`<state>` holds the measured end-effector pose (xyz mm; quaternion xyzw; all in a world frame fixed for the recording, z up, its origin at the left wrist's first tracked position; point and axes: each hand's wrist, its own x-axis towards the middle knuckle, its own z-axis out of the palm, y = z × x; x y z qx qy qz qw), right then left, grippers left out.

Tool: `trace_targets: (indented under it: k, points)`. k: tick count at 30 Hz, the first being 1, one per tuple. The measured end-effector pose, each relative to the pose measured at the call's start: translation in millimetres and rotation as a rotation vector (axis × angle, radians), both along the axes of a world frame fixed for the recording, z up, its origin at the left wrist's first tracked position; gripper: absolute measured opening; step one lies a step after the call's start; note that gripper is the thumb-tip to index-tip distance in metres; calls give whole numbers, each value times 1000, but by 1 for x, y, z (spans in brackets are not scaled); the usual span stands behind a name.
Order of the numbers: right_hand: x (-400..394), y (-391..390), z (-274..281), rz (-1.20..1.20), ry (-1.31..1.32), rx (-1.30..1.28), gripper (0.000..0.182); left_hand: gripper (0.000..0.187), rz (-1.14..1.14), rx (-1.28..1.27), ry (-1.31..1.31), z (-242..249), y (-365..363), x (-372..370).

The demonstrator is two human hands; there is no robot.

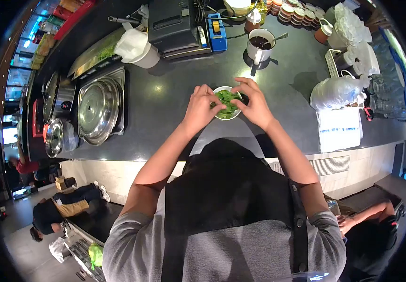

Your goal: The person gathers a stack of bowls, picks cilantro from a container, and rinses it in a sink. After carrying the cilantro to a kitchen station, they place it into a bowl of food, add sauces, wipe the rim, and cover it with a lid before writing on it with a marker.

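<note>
A small white bowl (231, 116) full of green herb leaves (226, 99) sits on the dark counter in front of me. At its left rim, my left hand (200, 105) has its fingers curled, thumb and fingertips together at the leaves. On the opposite side, my right hand (255, 104) curves over the rim with a gap between thumb and forefinger, their tips near the leaves. Beyond the bowl stands a white mug (258, 55) of dark liquid, a spoon (278, 38) leaning in it.
Steel lids and a tray (98, 110) lie left. A black printer (171, 26), blue tape dispenser (217, 32) and white bin (146, 57) stand behind. Rightward are a folded cloth (338, 129), plastic bags (335, 91) and glasses (386, 96). Other people (52, 214) are behind me.
</note>
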<state>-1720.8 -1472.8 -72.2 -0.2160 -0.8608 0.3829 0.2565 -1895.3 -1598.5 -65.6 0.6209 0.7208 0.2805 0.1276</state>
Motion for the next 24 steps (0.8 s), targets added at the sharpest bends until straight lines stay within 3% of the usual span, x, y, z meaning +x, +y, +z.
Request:
trace_targets:
  k: [1,2,3,4,6,7,8,10,11,13,16,21,23,24]
  points:
    - [3,-2,3,-75,4,-166,30,13,-20,0,6,0,0,-7]
    - [6,-4,6,-155,12,-333,37,17,26,-60,-231,3,-1,-16]
    - [10,-3,-6,-209,-21,-318,49,22,66,-126,-465,6,1,-25]
    - [11,-6,-20,-245,-9,-319,49,22,29,-134,-456,9,1,-32]
    - [15,-15,-33,-307,-6,-485,50,43,-111,-63,-266,14,-2,-38]
    - [16,-25,-34,-336,28,-587,52,78,-156,-109,-166,10,-3,-39]
    - [13,-32,-30,-351,15,-618,52,78,-202,-108,-167,6,0,-37]
    - [8,-42,-46,-471,86,-564,46,108,-118,18,-216,0,6,-29]
    - [5,-45,-45,-512,89,-558,46,130,-129,-88,-224,-4,8,-29]
    - [-1,-49,-41,-659,77,-497,31,133,-130,-81,-236,-19,15,-30]
    - [-10,-46,-50,-687,-47,-390,24,134,-106,-73,-217,-30,22,-28]
    - [-16,-46,-48,-674,-144,-331,27,125,-145,-150,-251,-37,35,-25]
    - [-11,-49,-41,-649,-186,-586,29,123,-222,-171,-338,-40,36,-28]
    - [-8,-51,-39,-662,-179,-583,29,121,-293,-192,-422,-43,36,-30]
